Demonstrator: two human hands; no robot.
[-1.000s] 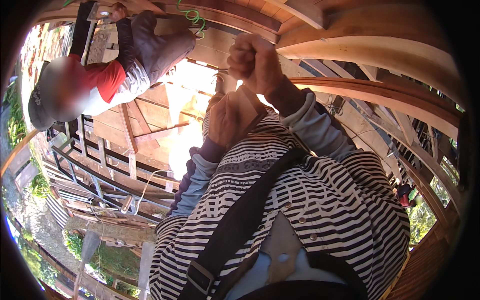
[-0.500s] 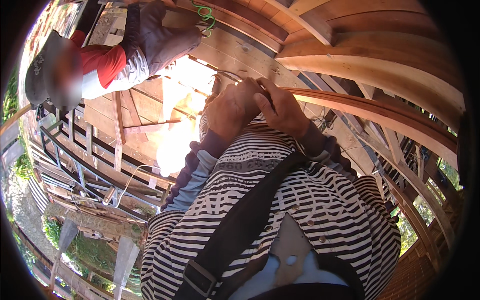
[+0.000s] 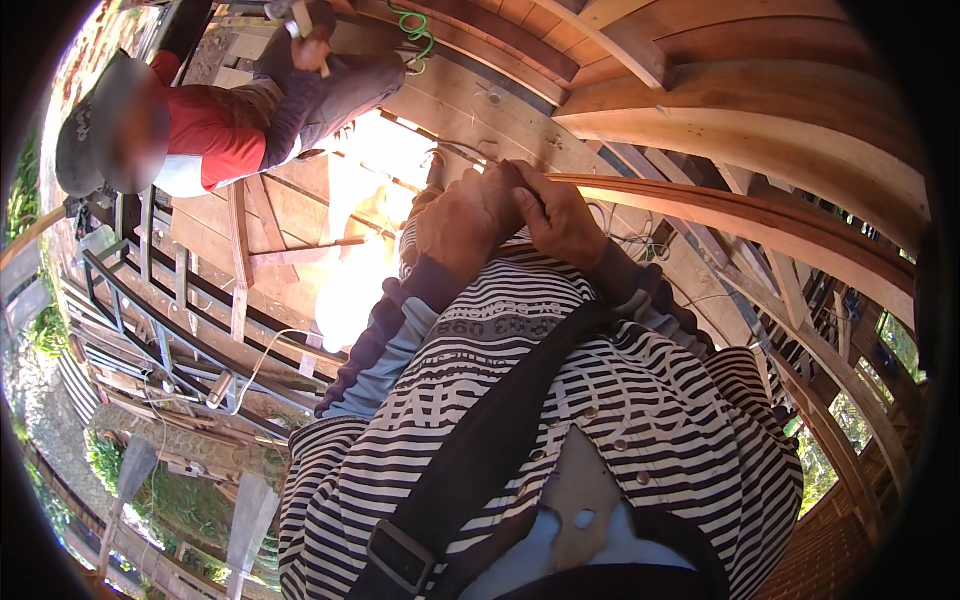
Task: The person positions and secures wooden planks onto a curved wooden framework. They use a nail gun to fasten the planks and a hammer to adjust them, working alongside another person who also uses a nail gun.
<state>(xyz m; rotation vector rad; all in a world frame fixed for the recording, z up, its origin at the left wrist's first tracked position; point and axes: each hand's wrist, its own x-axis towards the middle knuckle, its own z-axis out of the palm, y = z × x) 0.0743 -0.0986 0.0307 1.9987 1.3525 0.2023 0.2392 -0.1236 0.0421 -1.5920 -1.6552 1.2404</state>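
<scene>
My left hand (image 3: pixel 458 226) and my right hand (image 3: pixel 563 218) are together in front of my striped shirt (image 3: pixel 480 365). The left is closed with its back toward me. Curled fingers of the right meet it at the knuckles, the right thumb lying along the side. Whatever they hold between them, if anything, is hidden. Just beyond the right hand a long reddish wooden board (image 3: pixel 720 210) begins and runs off to the right; I cannot tell whether the hand touches it.
At the far left a co-worker in a red and white shirt (image 3: pixel 215 135) holds a hammer (image 3: pixel 303 25). A green coiled hose (image 3: pixel 415 40) lies on planks at the back. Dark metal rails (image 3: pixel 150 320) stand at left. Curved timber beams (image 3: pixel 740 125) span the right.
The co-worker's hand has come down toward their leg, and the hammer now shows in it. My hands stay together, with only a slight shift.
</scene>
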